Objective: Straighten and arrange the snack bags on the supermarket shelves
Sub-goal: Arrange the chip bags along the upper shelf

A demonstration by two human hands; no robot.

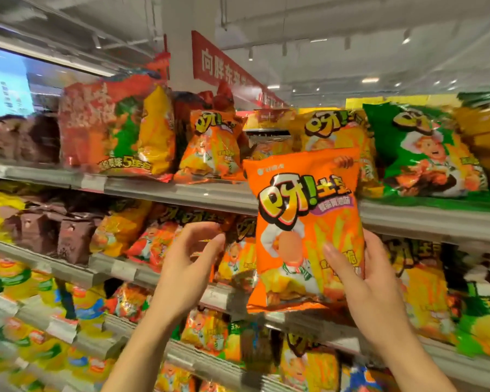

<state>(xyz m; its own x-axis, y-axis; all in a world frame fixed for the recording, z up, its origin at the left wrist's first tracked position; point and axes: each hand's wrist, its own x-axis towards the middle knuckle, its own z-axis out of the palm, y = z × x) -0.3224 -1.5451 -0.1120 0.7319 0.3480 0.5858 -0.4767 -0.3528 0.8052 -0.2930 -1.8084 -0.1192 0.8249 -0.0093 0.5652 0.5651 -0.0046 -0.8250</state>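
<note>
Tiered supermarket shelves (181,193) are seen running from nine o'clock to three o'clock, packed with snack bags in orange, yellow, green and brown. A red hanging sign (224,66) with white Chinese characters is set at twelve o'clock; only part of it can be read, beginning "向胜". On the top shelf at ten o'clock a large red multipack (102,128) is stood upright, a large "5" being legible near its lower edge. At two o'clock a green bag (419,154) is leaned, printed with a cartoon cook. At the centre an orange bag (306,230) is held upright in front of the shelves, apart from them; the big yellow "呀!" and "土豆" are shown on it above a purple banner, whose small writing is too blurred to read. The bag is gripped at its lower right edge by the right hand (359,278), thumb across the front. The left hand (190,256) is raised at eight o'clock of the bag, fingers loosely curled, holding nothing.
</note>
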